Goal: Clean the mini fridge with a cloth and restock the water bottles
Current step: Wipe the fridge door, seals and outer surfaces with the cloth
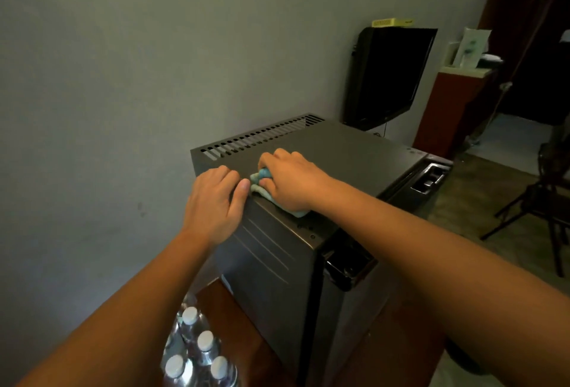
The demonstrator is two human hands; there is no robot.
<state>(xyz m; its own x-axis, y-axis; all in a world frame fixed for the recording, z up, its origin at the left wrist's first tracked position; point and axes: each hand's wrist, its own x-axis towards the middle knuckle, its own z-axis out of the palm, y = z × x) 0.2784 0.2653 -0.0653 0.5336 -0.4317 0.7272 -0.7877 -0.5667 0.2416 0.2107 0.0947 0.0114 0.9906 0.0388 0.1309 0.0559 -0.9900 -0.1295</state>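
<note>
The dark grey mini fridge (pixel 345 152) stands against the wall, its top facing me and vent slots along its back edge. My right hand (pixel 293 180) presses a bunched light-blue cloth (pixel 262 184) onto the fridge top near its left edge. My left hand (pixel 216 198) rests on the top left edge of the fridge, fingers curled, thumb touching the cloth. Several clear water bottles (pixel 197 352) with white caps stand low down, left of the fridge. The fridge door faces right and seems slightly ajar; its inside is hidden.
A grey wall (pixel 123 78) runs along the left. A black TV (pixel 388 75) hangs on it beyond the fridge. A reddish-brown cabinet (pixel 453 109) and a dark chair (pixel 543 201) stand on the right. The fridge sits on a wooden surface (pixel 234 318).
</note>
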